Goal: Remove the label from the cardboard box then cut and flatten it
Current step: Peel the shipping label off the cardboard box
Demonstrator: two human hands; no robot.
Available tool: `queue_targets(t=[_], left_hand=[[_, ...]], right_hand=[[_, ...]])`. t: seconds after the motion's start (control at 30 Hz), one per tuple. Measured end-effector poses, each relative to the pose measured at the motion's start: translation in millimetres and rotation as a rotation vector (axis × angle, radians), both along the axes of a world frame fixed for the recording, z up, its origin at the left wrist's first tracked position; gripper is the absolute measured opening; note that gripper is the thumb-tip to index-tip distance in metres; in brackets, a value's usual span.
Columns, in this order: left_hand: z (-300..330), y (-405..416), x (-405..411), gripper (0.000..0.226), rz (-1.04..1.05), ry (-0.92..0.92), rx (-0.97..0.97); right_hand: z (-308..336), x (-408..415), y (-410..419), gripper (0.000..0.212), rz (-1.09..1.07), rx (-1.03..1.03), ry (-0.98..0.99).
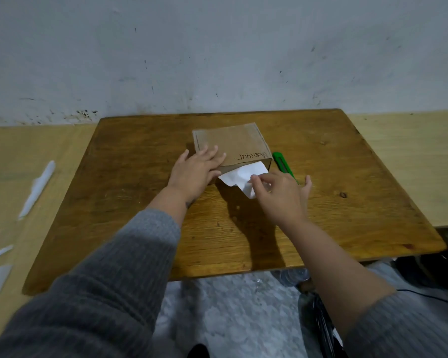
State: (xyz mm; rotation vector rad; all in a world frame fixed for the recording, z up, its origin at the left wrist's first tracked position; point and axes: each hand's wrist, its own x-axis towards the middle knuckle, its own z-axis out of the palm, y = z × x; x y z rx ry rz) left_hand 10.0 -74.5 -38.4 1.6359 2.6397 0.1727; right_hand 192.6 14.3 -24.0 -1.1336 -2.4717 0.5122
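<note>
A small brown cardboard box (230, 143) with handwriting on its top stands in the middle of the wooden table (140, 202). My left hand (197, 171) lies flat on the box's near left corner, fingers spread, pressing on it. A white paper label (241, 177) hangs partly peeled from the box's near side. My right hand (277, 195) pinches the label's loose lower end between thumb and fingers. A green utility knife (283, 166) lies on the table just right of the box, partly behind my right hand.
The table stands against a stained white wall (217, 60). Several white strips (36, 189) lie on the light floor at the left. Dark objects and a black cable (424, 298) sit on the floor at the lower right, beyond the table's near edge.
</note>
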Motion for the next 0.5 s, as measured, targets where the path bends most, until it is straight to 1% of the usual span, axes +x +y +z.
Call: queue_targets(t=[0.03, 0.13, 0.27, 0.37, 0.43, 0.5], left_hand=[[-2, 2, 0, 0.048, 0.019, 0.008, 0.020], [-11, 5, 1, 0.051, 0.060, 0.007, 0.092], [-19, 6, 2, 0.057, 0.093, 0.002, 0.146], [-19, 8, 3, 0.060, 0.100, -0.023, 0.132], [-14, 9, 3, 0.057, 0.103, -0.053, 0.087], [-4, 9, 8, 0.050, 0.113, -0.070, 0.033]], right_hand=[[-2, 0, 0, 0.031, -0.003, 0.014, 0.003], [-8, 2, 0, 0.019, 0.006, 0.068, 0.013], [-12, 8, -4, 0.019, -0.018, 0.123, 0.058], [-13, 23, -4, 0.016, -0.078, 0.026, 0.129], [-9, 34, -1, 0.015, -0.113, -0.067, 0.184], [-1, 40, 3, 0.012, -0.140, -0.205, 0.243]])
